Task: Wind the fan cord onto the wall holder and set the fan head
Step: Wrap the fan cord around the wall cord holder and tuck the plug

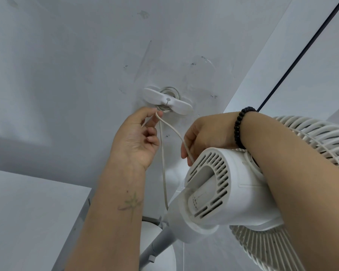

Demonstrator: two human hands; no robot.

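1. Fan head fills the lower right of the view; its grille is cut off by the right edge, and the lower grille runs out of the bottom edge.
2. Fan pole and base only partly seen at the bottom, behind the motor housing.
3. Right forearm crosses in front of the fan head and hides part of the housing and grille; beaded bracelet on that wrist.
4. Cord is thin and pale against the wall, hard to follow; its lower end goes behind the fan head.
5. Wall holder is stuck on the wall, upper middle, with several turns of cord already round its hub; count not readable.
6. Left hand just below the holder's left wing: thumb and forefinger pinch the cord loop, other fingers curled loosely.
7. Right hand below right of the holder, fingers curled round the cord strand; fingertips partly hidden by the housing.
8. Cord runs from the holder through both hands, one strand hanging straight down.
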